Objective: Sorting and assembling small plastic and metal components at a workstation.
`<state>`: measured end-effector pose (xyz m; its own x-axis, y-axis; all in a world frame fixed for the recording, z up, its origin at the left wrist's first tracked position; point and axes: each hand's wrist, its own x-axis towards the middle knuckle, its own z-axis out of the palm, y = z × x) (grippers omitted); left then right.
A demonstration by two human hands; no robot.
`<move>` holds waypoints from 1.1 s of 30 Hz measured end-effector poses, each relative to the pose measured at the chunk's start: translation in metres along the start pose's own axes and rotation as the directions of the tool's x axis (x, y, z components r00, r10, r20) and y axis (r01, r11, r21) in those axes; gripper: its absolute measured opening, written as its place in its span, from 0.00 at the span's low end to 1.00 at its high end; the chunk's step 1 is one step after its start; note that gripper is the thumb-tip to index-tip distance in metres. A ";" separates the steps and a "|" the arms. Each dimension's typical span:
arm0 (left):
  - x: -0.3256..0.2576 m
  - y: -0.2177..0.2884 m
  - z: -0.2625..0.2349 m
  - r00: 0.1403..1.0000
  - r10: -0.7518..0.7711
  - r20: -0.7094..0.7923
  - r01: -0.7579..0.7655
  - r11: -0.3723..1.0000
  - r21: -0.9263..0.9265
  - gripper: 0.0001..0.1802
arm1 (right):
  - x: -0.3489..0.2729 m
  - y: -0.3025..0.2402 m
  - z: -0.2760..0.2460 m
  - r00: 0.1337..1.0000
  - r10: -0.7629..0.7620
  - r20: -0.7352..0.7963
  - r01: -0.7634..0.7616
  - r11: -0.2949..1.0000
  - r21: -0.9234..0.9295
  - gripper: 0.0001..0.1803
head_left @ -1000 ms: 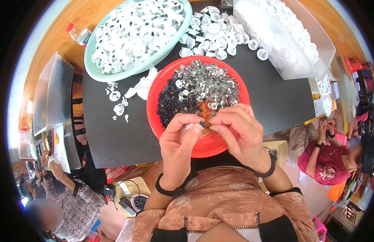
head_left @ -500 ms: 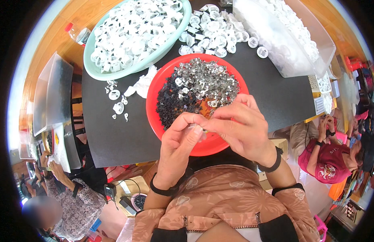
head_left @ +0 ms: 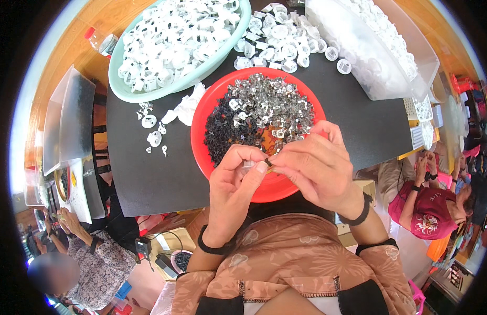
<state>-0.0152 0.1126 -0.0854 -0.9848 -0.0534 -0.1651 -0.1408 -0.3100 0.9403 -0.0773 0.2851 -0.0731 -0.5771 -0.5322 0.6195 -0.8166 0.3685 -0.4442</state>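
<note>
Both hands meet over the near rim of a round red tray (head_left: 201,156). My left hand (head_left: 234,181) is closed, with a small clear plastic piece (head_left: 248,164) between thumb and fingers, mostly covered by them. My right hand (head_left: 322,165) pinches a tiny dark part (head_left: 268,162) against that piece; its exact shape is too small to tell. Behind the hands, the tray holds a heap of small black parts (head_left: 222,126) on the left and shiny metal clips (head_left: 280,100) on the right.
A pale green basin (head_left: 115,86) full of white plastic pieces stands far left, near a loose pile (head_left: 285,39) of them. A clear bin (head_left: 380,89) leans far right. White scraps (head_left: 154,138) lie left of the tray. Co-workers sit at both sides.
The dark part now shows between my fingertips, where it was hidden before. My hands have shifted only slightly.
</note>
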 end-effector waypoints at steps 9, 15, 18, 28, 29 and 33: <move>0.001 0.004 -0.011 0.996 0.054 0.078 -0.073 0.959 0.273 0.03 | 0.009 0.009 -0.007 0.978 -0.087 0.191 0.056 0.985 0.162 0.10; 0.000 0.005 -0.006 0.996 -0.050 0.069 0.046 0.997 0.054 0.10 | 0.010 0.002 -0.007 0.977 0.025 0.211 -0.053 0.990 0.130 0.09; 0.003 0.006 0.000 0.994 -0.085 0.065 0.096 0.975 -0.198 0.17 | 0.002 -0.004 -0.002 0.976 0.170 0.133 -0.190 0.970 0.153 0.09; 0.001 -0.007 -0.008 0.986 -0.097 0.132 0.126 0.964 -0.235 0.22 | -0.002 -0.018 0.003 0.919 0.389 0.060 -0.388 0.872 0.299 0.09; 0.002 -0.008 -0.008 0.988 -0.092 0.127 0.120 0.966 -0.228 0.22 | -0.002 -0.018 0.002 0.918 0.389 0.073 -0.393 0.875 0.283 0.09; 0.000 -0.011 -0.009 0.984 -0.114 0.139 0.149 0.949 -0.277 0.22 | -0.004 -0.021 0.006 0.903 0.428 0.051 -0.417 0.838 0.351 0.08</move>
<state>-0.0123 0.1075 -0.0981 -0.9668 0.1149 -0.2281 -0.2524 -0.5651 0.7855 -0.0579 0.2749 -0.0708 -0.8696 -0.3614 0.3364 -0.4412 0.2632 -0.8579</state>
